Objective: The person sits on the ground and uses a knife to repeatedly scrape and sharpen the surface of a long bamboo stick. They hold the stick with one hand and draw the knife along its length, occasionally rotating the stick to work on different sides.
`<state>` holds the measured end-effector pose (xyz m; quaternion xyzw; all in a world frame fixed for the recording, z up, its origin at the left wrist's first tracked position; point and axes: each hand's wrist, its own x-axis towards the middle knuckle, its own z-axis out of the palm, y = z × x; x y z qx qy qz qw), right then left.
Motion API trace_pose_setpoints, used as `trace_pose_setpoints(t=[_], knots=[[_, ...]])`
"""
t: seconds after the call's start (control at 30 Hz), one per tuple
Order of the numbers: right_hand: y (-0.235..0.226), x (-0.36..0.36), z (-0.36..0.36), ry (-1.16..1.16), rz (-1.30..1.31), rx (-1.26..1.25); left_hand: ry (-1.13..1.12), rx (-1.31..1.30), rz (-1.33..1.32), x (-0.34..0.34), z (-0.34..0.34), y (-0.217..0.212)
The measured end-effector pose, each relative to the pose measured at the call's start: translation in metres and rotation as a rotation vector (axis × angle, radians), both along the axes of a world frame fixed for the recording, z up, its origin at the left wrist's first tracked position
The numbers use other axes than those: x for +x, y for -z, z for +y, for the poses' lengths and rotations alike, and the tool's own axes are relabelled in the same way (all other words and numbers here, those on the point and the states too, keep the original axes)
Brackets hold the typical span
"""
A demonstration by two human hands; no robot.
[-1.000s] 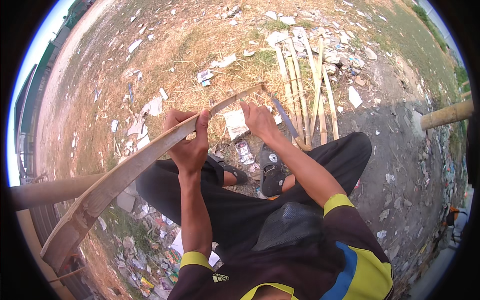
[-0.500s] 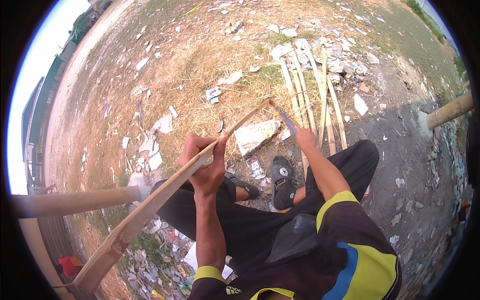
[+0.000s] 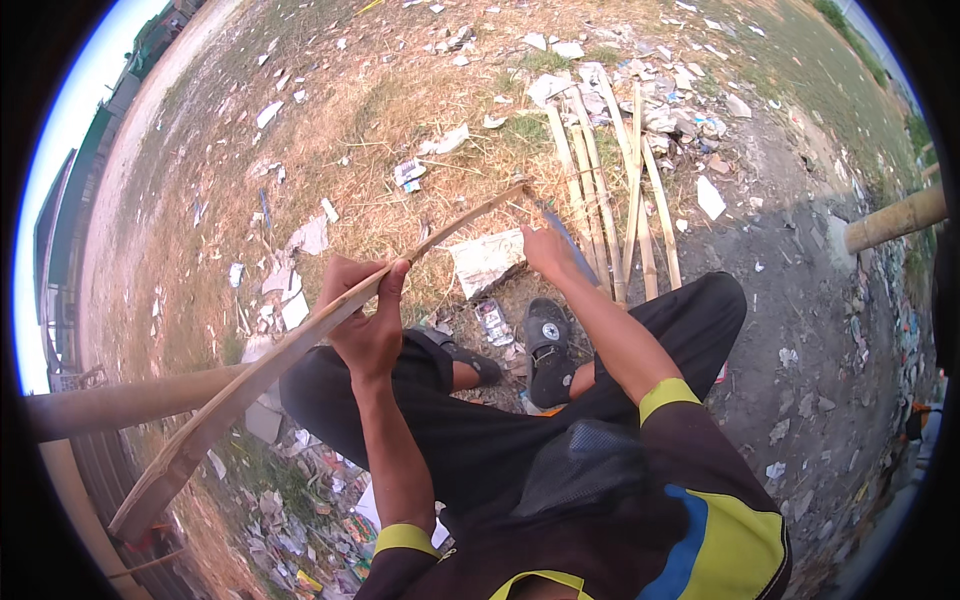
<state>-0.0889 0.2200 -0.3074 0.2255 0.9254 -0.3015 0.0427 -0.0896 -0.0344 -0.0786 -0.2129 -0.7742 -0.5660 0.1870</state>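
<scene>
My left hand (image 3: 365, 315) is closed round a long split bamboo strip (image 3: 285, 345), with the thumb on top. The strip slants from its broad end at the lower left up to a narrow tip ahead of me. My right hand (image 3: 550, 252) is closed on what looks like a knife (image 3: 568, 238) with a narrow blue-grey blade. The knife's far end is close to the strip's narrow tip; whether they touch I cannot tell. How the fingers wrap the knife is partly hidden.
Several bamboo strips (image 3: 590, 190) lie on the ground ahead to the right. A pale flat block (image 3: 488, 262) rests before my feet. Thick bamboo poles stand out at the left (image 3: 150, 402) and right (image 3: 895, 222). Paper and plastic litter covers the dry grass.
Both hands have moved left, my right hand also slightly up toward the strip's tip. The bamboo strip has shifted left with my left hand, and its broad end has risen slightly.
</scene>
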Motion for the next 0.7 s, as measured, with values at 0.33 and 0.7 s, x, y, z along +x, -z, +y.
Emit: trace_pose_setpoints(t=[0.33, 0.7], knots=[[-0.174, 0.049, -0.078, -0.274, 0.457, -0.532, 0.245, -0.227, 0.197, -0.006, -0.025, -0.015], [-0.155, 0.053, -0.119, -0.226, 0.637, -0.158, 0.212, -0.253, 0.209, -0.002, -0.031, -0.010]])
